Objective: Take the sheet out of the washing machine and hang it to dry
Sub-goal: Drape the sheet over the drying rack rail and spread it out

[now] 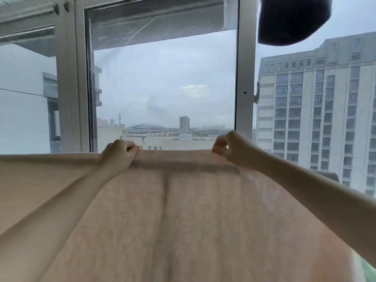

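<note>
We are gripping the sheet (183, 210) (its top fold) below the window (162, 88), left hand (119, 152) and right hand (226, 146) both curled tight on it.

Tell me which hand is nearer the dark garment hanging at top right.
Right. The right hand grips the sheet edge almost below the dark garment; the left hand grips it farther left.

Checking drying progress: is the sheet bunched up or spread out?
Spread out: the sheet lies wide and flat, left hand and right hand gripping its top edge.
</note>
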A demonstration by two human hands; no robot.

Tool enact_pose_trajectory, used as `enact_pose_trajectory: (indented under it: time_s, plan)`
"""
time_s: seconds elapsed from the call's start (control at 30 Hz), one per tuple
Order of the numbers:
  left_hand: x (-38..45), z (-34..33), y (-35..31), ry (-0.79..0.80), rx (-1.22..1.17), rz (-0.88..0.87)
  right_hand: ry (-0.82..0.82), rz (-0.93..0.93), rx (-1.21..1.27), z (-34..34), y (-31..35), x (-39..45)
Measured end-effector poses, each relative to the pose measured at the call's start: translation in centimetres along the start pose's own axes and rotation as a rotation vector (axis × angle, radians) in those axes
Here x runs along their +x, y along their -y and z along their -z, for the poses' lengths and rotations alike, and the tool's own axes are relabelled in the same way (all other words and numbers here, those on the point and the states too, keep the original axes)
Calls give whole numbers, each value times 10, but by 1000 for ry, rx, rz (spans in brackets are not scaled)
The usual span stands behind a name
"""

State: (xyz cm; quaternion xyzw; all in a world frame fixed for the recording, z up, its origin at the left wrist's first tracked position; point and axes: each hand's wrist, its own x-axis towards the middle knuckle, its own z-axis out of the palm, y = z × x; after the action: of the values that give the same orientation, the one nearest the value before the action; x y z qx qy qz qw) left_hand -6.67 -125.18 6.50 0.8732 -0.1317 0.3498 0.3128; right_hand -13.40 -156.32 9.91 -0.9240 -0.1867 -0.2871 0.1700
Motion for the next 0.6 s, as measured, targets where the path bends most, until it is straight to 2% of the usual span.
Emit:
enact_pose_trajectory:
  time_s: [0.07,0.13,0.23,0.33,0.5,0.6]
  plan:
    - [-7,-7,-6,101,-9,24,243,-70,-15,-1,-9,-3]
    - [-18,-11,-16,137,-98,-45,325,-124,14,10,-14,-12]
    - [-36,-22,-37,183,-203,-216,193,-121,72,32,-17,-37]
    - [-48,-36,-57,206,-257,-295,18,-76,3,43,-23,-71]
    - [-60,-52,-97,119,-73,-494,-59,-22,-136,51,-40,-113]
    - [-63,-60,-111,96,-40,-525,-230,33,-247,48,-51,-132]
